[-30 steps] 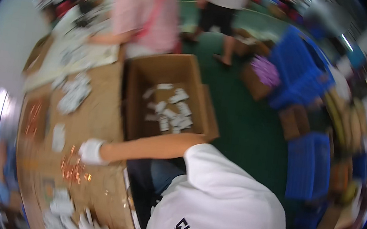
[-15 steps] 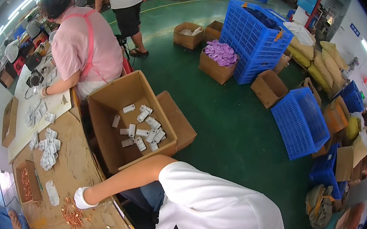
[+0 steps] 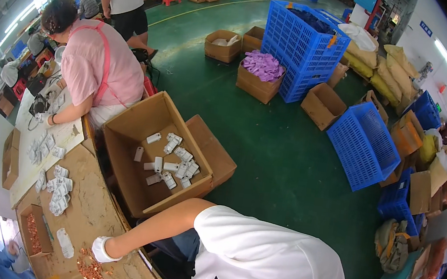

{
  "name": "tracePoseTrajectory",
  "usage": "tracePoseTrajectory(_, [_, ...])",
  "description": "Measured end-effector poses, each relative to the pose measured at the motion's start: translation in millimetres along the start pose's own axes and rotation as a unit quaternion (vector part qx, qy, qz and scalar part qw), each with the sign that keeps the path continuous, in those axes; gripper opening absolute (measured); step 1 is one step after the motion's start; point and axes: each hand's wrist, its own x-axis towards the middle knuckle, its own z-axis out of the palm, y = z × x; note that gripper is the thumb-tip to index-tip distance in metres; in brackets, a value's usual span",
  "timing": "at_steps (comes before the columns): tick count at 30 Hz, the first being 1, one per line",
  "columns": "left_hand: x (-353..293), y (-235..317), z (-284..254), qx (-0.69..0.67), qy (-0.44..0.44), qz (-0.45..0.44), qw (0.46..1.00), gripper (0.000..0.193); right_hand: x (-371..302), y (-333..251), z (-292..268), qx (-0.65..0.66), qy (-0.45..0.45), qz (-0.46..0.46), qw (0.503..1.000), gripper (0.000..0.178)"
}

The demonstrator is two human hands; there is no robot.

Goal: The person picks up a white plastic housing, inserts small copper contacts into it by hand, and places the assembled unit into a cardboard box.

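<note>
Left hand: my left hand point(image 3: 104, 248), in a white glove, lay low on the wooden workbench point(image 3: 85, 217) at the end of a bare forearm. From this angle I could not tell whether its fingers were curled or spread.
Right hand: out of the picture.
Copper pieces: a loose scatter of small copper-coloured parts point(image 3: 89, 271) sat on the bench just beside the glove, toward the lower edge.
Close by: a small white pouch point(image 3: 64, 243) lay near the glove, and a little cardboard tray point(image 3: 33, 230) with more copper bits stood past it at the bench's edge.
Handling: as I judged it, the pieces were tiny and loose, so a light fingertip pinch from above, sweeping them together first, would have suited better than a grab. The glove would dull the feel.
Mid bench: a cluster of white moulded parts point(image 3: 58, 192) lay further up the bench.
Carton: a big open cardboard carton point(image 3: 134, 184) stood beside the bench with more white parts point(image 3: 173, 161) on its bottom.
Co-worker: a person in a pink top point(image 3: 104, 69) leaned over a white sheet point(image 3: 61, 139) at the far end of the bench.
Far floor: blue plastic crates point(image 3: 302, 43) and a box of purple packets point(image 3: 263, 66) stood on the green floor.
</note>
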Motion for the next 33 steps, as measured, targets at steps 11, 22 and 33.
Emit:
tracePoseTrajectory(11, [7, 18, 26, 0.156, 0.027, -0.196, 0.968, 0.024, -22, -61, -31, 0.187, 0.217, 0.051, 0.957, 0.018])
tracePoseTrajectory(22, [2, 36, 26, 0.065, 0.174, -0.094, 0.978, 0.017, -36, -129, -7, 0.426, 0.27, 0.099, 0.858, 0.011])
tracePoseTrajectory(33, [11, 88, 18, -0.212, 0.263, -0.185, 0.923, 0.032, -45, -123, -2, 0.288, 0.328, 0.053, 0.898, 0.013])
